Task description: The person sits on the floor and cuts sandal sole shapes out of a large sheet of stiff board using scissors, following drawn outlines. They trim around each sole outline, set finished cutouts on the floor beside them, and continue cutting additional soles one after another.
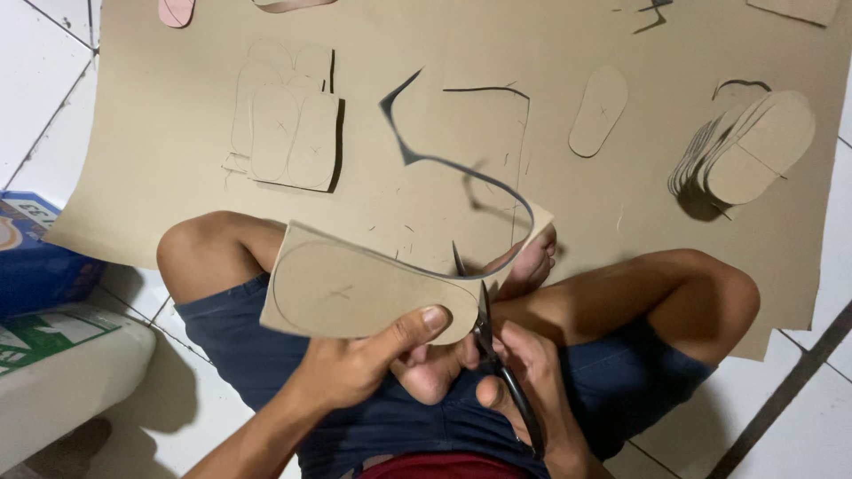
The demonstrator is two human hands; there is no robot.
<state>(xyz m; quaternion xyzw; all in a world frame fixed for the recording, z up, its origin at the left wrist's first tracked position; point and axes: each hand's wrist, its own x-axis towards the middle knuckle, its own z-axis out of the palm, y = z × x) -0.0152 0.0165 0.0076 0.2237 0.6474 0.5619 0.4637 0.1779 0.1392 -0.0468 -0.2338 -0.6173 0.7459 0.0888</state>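
My left hand [364, 359] grips the near edge of a tan cardboard piece [351, 288] with a sole outline drawn on it. My right hand [524, 377] holds black scissors [484, 324], the blades cutting along the rounded end of the outline. A thin curling offcut strip [444, 164] rises from the cut and arcs over the sheet. I sit cross-legged, knees at both sides, one foot [528, 262] beside the blades.
A large tan cardboard sheet [160, 133] covers the tiled floor. On it lie a stack of cut soles [754, 146] at right, a single sole [599, 111], and marked pieces [293, 137] at left. A blue box [35, 266] and white bag [62, 372] sit left.
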